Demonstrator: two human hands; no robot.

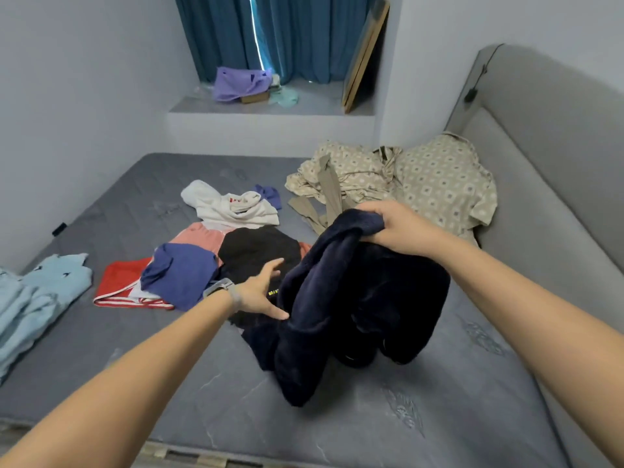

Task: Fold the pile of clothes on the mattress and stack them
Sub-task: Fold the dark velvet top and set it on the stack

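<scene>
Navy fleece fills the middle of the view: a dark navy garment (364,298) hangs bunched from the right hand (393,228), whose fingers curl over its top edge and grip it, lifting it so that only its lower folds trail on the grey mattress (371,417). The left hand (260,292), with a grey band at the wrist, reaches toward the garment's left side with fingers spread and straight, the fingertips at or just beside the fabric; it holds nothing.

Behind the hands lies the loose pile: a black garment (256,251) partly under the navy one, a blue-purple top (179,271) overlapping red shorts with white stripes (118,285), a pink piece (199,236) beneath them, and a white hoodie (229,207) further back with a small purple item (268,194) just beside it. To the right, near the padded grey headboard (557,136), a beige patterned garment (422,177) is crumpled. At the left edge of the mattress sits light blue clothing (37,298), well apart from the pile.

On the window ledge (320,103), in front of teal curtains (297,35), rest a lilac cloth (239,84) and a leaning wooden frame (366,55).
</scene>
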